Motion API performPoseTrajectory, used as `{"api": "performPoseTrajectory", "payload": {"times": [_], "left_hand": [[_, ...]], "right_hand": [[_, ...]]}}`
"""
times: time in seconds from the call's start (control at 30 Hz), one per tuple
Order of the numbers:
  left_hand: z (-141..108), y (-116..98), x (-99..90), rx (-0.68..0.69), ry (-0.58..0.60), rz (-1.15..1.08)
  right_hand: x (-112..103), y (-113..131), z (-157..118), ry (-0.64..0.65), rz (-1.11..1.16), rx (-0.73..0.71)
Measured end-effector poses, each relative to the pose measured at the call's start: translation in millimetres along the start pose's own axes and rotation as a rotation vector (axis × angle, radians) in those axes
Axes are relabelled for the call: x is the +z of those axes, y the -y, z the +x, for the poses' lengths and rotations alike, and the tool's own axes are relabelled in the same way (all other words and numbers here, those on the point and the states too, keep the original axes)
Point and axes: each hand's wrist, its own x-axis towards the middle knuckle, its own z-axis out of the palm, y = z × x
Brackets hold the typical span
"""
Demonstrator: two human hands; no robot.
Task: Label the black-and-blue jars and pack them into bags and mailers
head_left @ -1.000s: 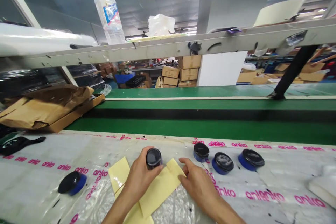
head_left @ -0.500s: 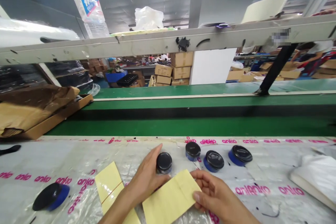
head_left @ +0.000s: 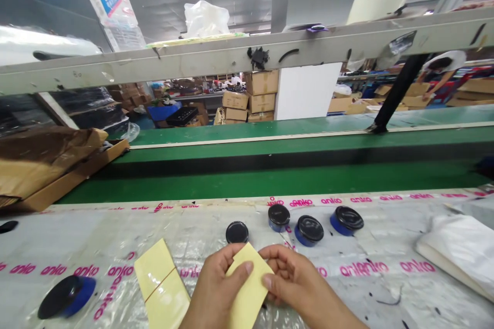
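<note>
A yellow paper piece (head_left: 247, 295) is held between both hands over the plastic-covered table. My left hand (head_left: 218, 282) grips its left edge, thumb on top. My right hand (head_left: 295, 280) pinches the right edge between thumb and fingers. Just beyond my left hand sits a round black-topped tin (head_left: 236, 232). Three more black and blue tins (head_left: 278, 217), (head_left: 309, 230), (head_left: 347, 220) stand to the right of it. Left of my left hand lies a yellow stack (head_left: 162, 285) with a brown band across it. Another blue and black tin (head_left: 67, 296) lies tilted at the far left.
Behind the table runs a green conveyor surface (head_left: 216, 180). A cardboard tray (head_left: 73, 175) with brown paper is at the left, white material (head_left: 459, 247) at the right. A pale beam (head_left: 208, 59) crosses above, carrying a bottle (head_left: 111, 5). A person bends in the right background.
My left hand has moved from beside the round tin onto the yellow paper. The paper is now turned more upright, with both hands closer together. The camera view has shifted slightly.
</note>
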Motion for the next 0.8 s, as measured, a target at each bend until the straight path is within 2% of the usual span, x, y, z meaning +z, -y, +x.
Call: {"api": "performPoseTrajectory", "payload": {"times": [0.1,0.17,0.4,0.8], "left_hand": [[0.9,-2.3,0.1,-0.012,0.015,0.0],[-0.6,-4.3,1.0,0.003,-0.003,0.037],[-3.1,-5.7,4.1,0.086,-0.082,0.215],[-5.8,-6.7,9.7,0.168,-0.127,0.391]], "right_hand": [[1.0,5.5,-3.2,-0.137,-0.133,-0.076],[1.7,9.5,-4.0,-0.18,-0.223,-0.092],[3.6,9.2,-1.1,-0.199,-0.343,-0.107],[4.1,4.7,-4.6,-0.218,-0.255,-0.087]]}}
